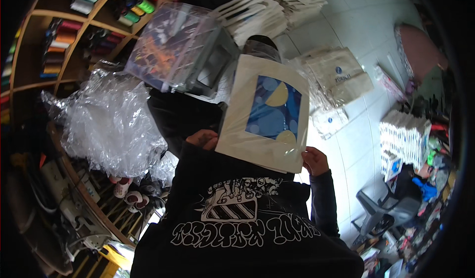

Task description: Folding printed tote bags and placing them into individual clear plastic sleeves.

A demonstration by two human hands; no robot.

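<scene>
I am looking down through the head camera onto a pale tiled floor point(346, 152), the largest thing in view, which is bearing several cloth piles. A wooden shelf point(52, 13) is filling the upper left. Below it, clear plastic film point(109, 124) is lying crumpled in a heap, probably set beside the left arm for easy reach. A grey box point(215, 60) is standing just beyond, near the heap.

Directly in front of the torso, I am seeing the cream cloth bag point(232, 115), its blue printed panel facing up; glints are suggesting a clear sleeve over it. It is tilting slightly, perhaps so that the print can be viewed squarely. Right of it, folded cream bags point(336, 75) are resting on the tiles, apparently grouped to save space.

The right hand point(315, 160) is pinching the bag's lower right edge between thumb and fingers, seemingly to spread it flat. The left hand point(201, 138) is touching the lower left edge with curled fingers; I cannot tell whether they are closing on it. Smallest, thread spools point(64, 38) are sitting sorted in the shelf's compartments.
</scene>
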